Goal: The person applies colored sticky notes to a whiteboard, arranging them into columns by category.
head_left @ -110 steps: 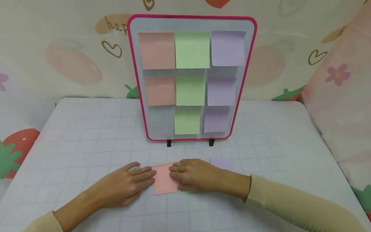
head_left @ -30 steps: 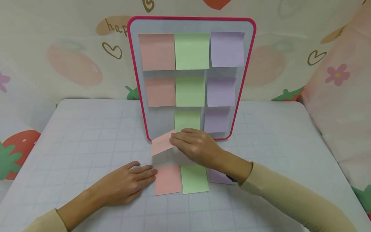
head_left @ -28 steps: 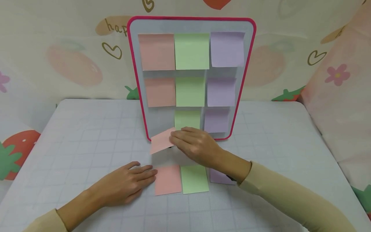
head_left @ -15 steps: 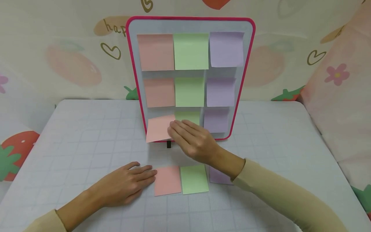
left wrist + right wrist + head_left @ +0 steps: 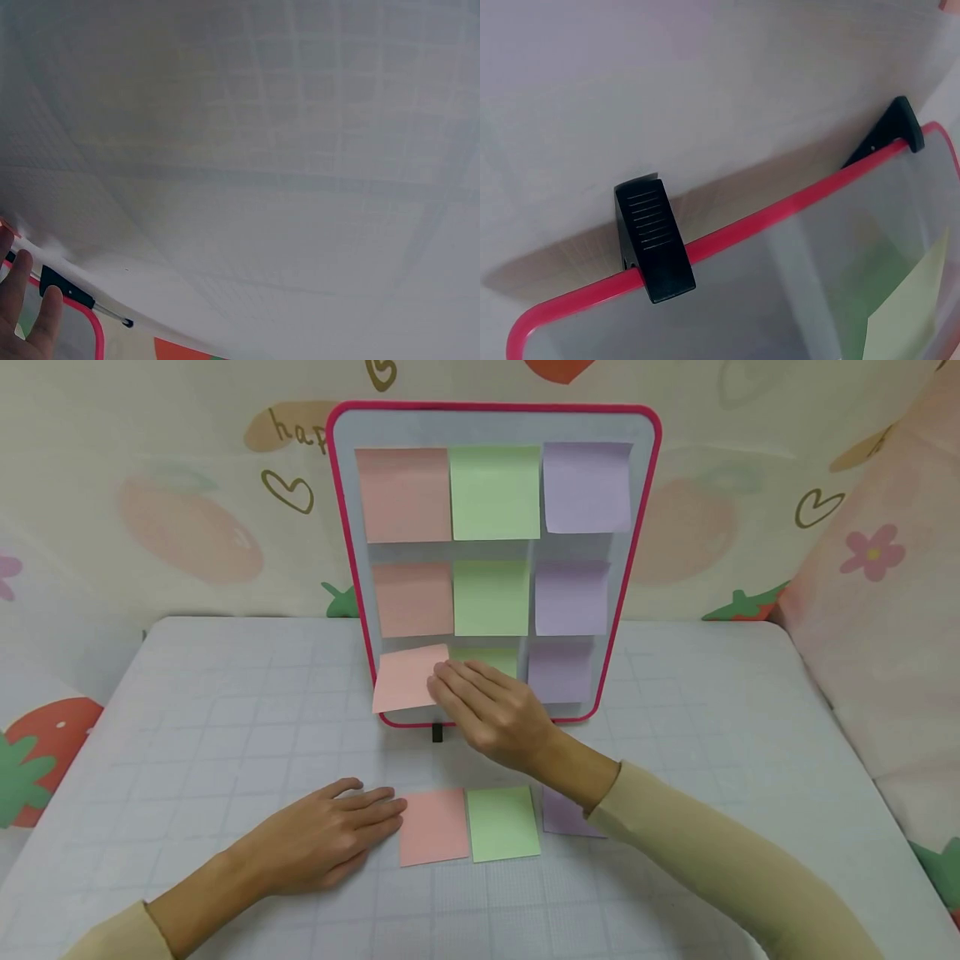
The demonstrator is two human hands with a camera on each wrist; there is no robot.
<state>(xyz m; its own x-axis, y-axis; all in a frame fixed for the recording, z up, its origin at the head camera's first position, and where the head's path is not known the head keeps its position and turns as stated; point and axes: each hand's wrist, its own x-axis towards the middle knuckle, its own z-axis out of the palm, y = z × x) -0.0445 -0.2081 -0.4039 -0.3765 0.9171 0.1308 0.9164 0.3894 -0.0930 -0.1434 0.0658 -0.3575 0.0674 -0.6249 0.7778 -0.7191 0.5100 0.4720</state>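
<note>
A pink-framed whiteboard (image 5: 643, 527) stands upright on the table, carrying rows of pink, green and purple sticky notes. My right hand (image 5: 459, 687) holds a loose pink note (image 5: 405, 678) by its right edge against the board's bottom-left spot. The note is tilted, with its lower corner over the frame, and my thumb is hidden. My left hand (image 5: 366, 817) lies flat on the table, its fingertips touching the pink pad (image 5: 435, 828). A green pad (image 5: 502, 822) lies beside it. A purple pad (image 5: 558, 817) is partly under my right forearm.
The grid-patterned table (image 5: 225, 710) spreads to both sides. The board rests on black clip feet (image 5: 652, 241), and its pink frame (image 5: 780, 208) and a green note (image 5: 907, 311) fill the right wrist view. A patterned wall stands behind and a pink cushion (image 5: 877, 610) at the right.
My right hand peeled a pink note off the pad and carried it up to the board's bottom-left spot. The left hand stayed flat beside the pink pad.
</note>
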